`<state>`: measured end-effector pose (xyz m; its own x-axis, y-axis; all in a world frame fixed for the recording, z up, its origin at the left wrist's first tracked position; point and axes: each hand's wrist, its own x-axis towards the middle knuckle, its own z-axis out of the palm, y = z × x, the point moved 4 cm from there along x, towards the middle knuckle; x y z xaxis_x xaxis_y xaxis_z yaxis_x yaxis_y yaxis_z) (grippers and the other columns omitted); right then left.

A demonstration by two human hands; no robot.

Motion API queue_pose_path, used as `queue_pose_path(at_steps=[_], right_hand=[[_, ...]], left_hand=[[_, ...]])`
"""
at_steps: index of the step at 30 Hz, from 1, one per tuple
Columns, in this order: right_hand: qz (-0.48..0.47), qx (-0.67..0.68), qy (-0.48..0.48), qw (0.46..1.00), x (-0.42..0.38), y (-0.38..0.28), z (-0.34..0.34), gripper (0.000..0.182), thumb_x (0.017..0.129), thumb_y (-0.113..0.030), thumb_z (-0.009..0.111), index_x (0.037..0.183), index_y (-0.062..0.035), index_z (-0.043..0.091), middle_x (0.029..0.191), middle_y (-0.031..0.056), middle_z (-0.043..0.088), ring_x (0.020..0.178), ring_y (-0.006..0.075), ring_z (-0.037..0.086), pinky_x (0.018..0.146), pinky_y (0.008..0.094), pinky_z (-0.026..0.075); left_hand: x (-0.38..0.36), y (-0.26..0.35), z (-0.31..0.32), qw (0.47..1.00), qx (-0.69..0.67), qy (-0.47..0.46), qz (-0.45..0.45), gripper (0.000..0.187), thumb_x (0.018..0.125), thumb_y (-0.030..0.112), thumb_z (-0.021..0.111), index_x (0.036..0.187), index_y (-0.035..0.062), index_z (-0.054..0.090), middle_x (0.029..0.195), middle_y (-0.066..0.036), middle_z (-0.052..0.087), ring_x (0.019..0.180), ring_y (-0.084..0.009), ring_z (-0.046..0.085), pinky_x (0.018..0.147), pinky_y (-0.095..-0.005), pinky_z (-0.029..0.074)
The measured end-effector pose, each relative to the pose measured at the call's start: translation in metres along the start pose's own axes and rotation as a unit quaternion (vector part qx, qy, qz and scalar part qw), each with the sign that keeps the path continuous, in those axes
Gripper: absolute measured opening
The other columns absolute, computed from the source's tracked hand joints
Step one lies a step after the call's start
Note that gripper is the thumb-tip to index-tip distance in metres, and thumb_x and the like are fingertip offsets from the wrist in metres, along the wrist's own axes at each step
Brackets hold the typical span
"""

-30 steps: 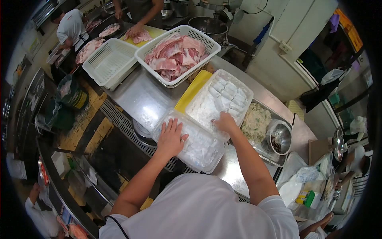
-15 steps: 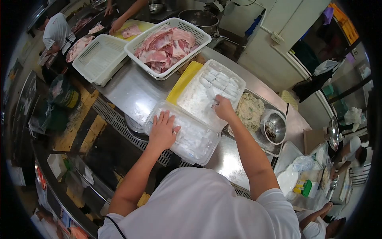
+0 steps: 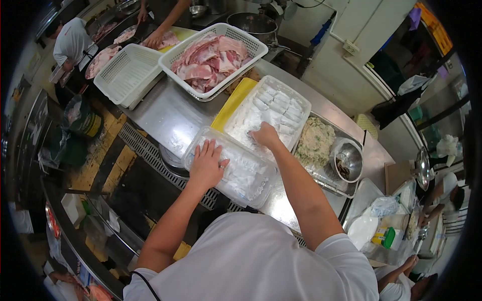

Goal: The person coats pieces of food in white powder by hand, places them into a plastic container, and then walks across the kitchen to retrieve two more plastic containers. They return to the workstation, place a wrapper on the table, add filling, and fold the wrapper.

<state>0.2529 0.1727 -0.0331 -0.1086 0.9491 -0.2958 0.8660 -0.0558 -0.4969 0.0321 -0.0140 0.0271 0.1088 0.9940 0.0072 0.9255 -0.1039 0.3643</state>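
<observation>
My left hand (image 3: 207,164) lies spread, palm down, on the near clear plastic container (image 3: 246,181), which has white pieces in it. Beyond it sits a second plastic container (image 3: 303,95) of white powder, with rows of white-coated pieces (image 3: 278,106) in its far part. My right hand (image 3: 264,135) reaches down into that powder, fingers bent together; their tips are partly hidden, so anything in them cannot be made out. A yellow board (image 3: 233,104) shows under the container's left side. To the right is a tray of pale green-flecked mixture (image 3: 315,142).
A white basket of raw meat (image 3: 211,62) and a white basket (image 3: 128,75) stand at the back left. A metal bowl (image 3: 347,159) is at the right. Another person's hands (image 3: 155,37) are at the far board. More people stand at left and lower right.
My right hand has moved left and slightly toward me within the powder container. More coated pieces show where it was. My left hand stays on the near container. The far person's hands have shifted.
</observation>
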Motion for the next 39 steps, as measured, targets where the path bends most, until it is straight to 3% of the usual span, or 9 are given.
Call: queue_pose_path(at_steps=[5,8,11,17,26,29,32,35,39], right_hand=[[-0.012,0.106,0.025,0.994,-0.008,-0.009,-0.01,0.056,0.082,-0.033,0.081,0.124,0.0019,0.067,0.121,0.0308,0.071,0.115,0.0446,0.069,0.1,0.0477,0.054],[-0.118,0.048,0.112,0.985,-0.029,-0.012,-0.028,0.047,0.083,-0.026,0.079,0.12,-0.0002,0.068,0.119,0.03,0.07,0.113,0.0451,0.068,0.099,0.0489,0.054],[-0.195,-0.093,-0.005,0.976,-0.048,-0.002,-0.028,0.04,0.086,-0.019,0.074,0.12,0.0003,0.067,0.117,0.0292,0.07,0.112,0.046,0.067,0.097,0.0504,0.054],[-0.17,-0.084,-0.011,0.982,-0.074,0.006,-0.046,0.037,0.089,-0.011,0.071,0.124,0.0001,0.068,0.111,0.029,0.069,0.11,0.0475,0.066,0.095,0.0519,0.054],[-0.153,-0.057,0.019,0.986,-0.071,0.018,-0.044,0.032,0.086,-0.007,0.07,0.117,0.0033,0.071,0.106,0.0308,0.071,0.105,0.0483,0.069,0.09,0.0513,0.055],[-0.181,-0.005,0.082,0.98,-0.089,-0.023,-0.068,0.032,0.086,-0.006,0.071,0.116,0.0039,0.07,0.098,0.0279,0.071,0.097,0.0477,0.069,0.085,0.0497,0.056],[-0.221,0.13,0.075,0.964,-0.106,-0.079,-0.075,0.031,0.085,-0.006,0.072,0.115,0.0032,0.071,0.099,0.026,0.071,0.093,0.0454,0.069,0.082,0.0481,0.055],[-0.356,0.122,0.06,0.924,-0.116,-0.125,-0.055,0.034,0.084,-0.005,0.073,0.118,0.0,0.071,0.114,0.0251,0.069,0.093,0.0411,0.069,0.08,0.0474,0.056],[-0.457,0.002,0.087,0.885,-0.107,-0.141,0.002,0.039,0.084,-0.011,0.077,0.121,-0.0027,0.071,0.122,0.022,0.066,0.107,0.037,0.067,0.091,0.0456,0.055]], left_hand=[[0.001,-0.001,0.001,1.0,-0.002,-0.006,-0.003,0.06,0.103,0.035,0.06,0.15,-0.0005,0.053,0.165,-0.027,0.038,0.156,-0.0431,0.031,0.129,-0.0572,0.019],[0.002,-0.002,0.002,1.0,-0.003,-0.007,-0.006,0.059,0.104,0.035,0.06,0.151,-0.0005,0.052,0.165,-0.027,0.038,0.157,-0.0429,0.03,0.129,-0.0572,0.019],[0.001,-0.002,0.001,1.0,-0.002,-0.008,-0.006,0.059,0.104,0.035,0.06,0.15,-0.0009,0.052,0.165,-0.027,0.038,0.157,-0.0428,0.03,0.129,-0.0572,0.019],[0.0,-0.001,-0.002,1.0,-0.006,0.013,0.008,0.058,0.104,0.035,0.06,0.148,-0.0025,0.054,0.163,-0.027,0.041,0.155,-0.0439,0.034,0.128,-0.0581,0.021],[-0.004,0.0,-0.003,1.0,-0.011,0.012,0.017,0.055,0.104,0.033,0.06,0.145,-0.003,0.056,0.16,-0.026,0.046,0.152,-0.0439,0.038,0.127,-0.0592,0.022],[-0.008,0.002,-0.006,0.999,-0.024,0.022,0.018,0.054,0.104,0.033,0.06,0.145,-0.0029,0.056,0.159,-0.026,0.047,0.152,-0.0433,0.039,0.127,-0.0591,0.022],[-0.009,0.0,-0.005,0.999,-0.028,0.022,0.015,0.054,0.104,0.033,0.06,0.145,-0.0029,0.056,0.159,-0.026,0.048,0.152,-0.043,0.039,0.127,-0.0589,0.022],[-0.01,-0.001,-0.003,0.998,-0.029,0.042,0.024,0.052,0.101,0.029,0.063,0.142,-0.003,0.058,0.155,-0.026,0.051,0.149,-0.0425,0.042,0.126,-0.0584,0.024],[-0.016,-0.006,-0.011,0.993,-0.053,0.096,0.034,0.039,0.096,0.02,0.066,0.128,-0.0014,0.067,0.144,-0.023,0.062,0.141,-0.0398,0.052,0.124,-0.0568,0.03]])
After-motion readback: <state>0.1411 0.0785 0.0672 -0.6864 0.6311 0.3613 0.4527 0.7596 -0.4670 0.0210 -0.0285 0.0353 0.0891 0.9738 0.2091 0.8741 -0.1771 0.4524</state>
